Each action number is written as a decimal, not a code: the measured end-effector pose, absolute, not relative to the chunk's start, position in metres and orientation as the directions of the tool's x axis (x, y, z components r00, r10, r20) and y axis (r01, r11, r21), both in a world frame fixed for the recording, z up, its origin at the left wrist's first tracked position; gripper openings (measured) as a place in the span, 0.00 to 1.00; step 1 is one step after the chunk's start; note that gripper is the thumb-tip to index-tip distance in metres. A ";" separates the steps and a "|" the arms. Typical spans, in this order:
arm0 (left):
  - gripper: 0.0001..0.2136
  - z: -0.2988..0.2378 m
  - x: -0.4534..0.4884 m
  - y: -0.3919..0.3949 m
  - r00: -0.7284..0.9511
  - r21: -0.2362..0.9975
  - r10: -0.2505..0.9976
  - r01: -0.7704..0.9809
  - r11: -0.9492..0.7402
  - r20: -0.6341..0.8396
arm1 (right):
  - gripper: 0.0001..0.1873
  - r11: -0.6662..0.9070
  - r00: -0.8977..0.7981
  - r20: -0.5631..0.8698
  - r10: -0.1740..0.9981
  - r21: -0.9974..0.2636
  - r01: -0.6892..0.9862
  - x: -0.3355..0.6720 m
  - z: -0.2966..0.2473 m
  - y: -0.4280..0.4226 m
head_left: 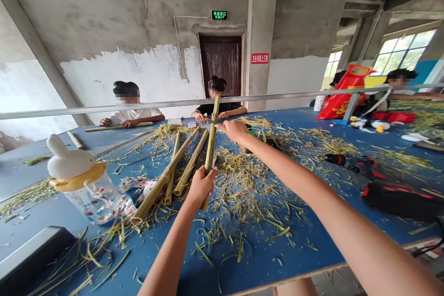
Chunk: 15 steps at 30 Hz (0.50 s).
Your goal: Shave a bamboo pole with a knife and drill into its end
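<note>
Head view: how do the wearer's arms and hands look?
The left hand and right hand are ungloved. The left forearm and right forearm are sleeveless, with no watch, bracelet, cable or marking visible. Rings can't be made out.

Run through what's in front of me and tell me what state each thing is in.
Exit sign: lit
Door: shut
Held bamboo stick: tilted up, gripped in the left hand
Right hand: fingers curled, grip unclear
Loose bamboo sticks: lying down
Rabbit-topped bottle: standing, lid on
Shavings: scattered
Drill: lying down
Red bag: standing
</note>
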<state>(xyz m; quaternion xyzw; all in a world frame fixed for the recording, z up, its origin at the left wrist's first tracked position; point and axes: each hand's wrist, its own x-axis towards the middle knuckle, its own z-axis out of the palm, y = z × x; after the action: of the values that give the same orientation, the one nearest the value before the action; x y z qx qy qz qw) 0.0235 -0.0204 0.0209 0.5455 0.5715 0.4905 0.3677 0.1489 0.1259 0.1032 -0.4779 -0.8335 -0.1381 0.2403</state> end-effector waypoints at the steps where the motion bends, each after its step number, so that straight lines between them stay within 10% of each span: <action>1: 0.11 0.023 0.024 -0.021 -0.127 0.965 0.985 0.251 -0.077 0.112 | 0.34 0.569 -0.498 0.522 0.692 0.030 0.822 0.149 0.099 0.116; 6: 0.10 0.030 0.023 -0.025 -0.101 0.976 0.991 0.204 -0.071 0.093 | 0.32 0.743 -0.711 0.480 0.514 0.165 0.648 0.149 0.066 0.067; 15: 0.11 0.015 0.016 -0.017 -0.104 0.909 0.975 0.393 -0.141 0.196 | 0.34 0.702 -0.709 0.448 0.545 0.218 0.678 0.159 0.062 0.048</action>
<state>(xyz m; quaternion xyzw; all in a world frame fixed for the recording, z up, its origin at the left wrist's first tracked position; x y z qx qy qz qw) 0.0164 -0.0167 0.0149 0.5927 0.5771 0.4680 0.3107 0.1590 0.0482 0.0621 -0.3377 -0.9053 -0.1867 0.1778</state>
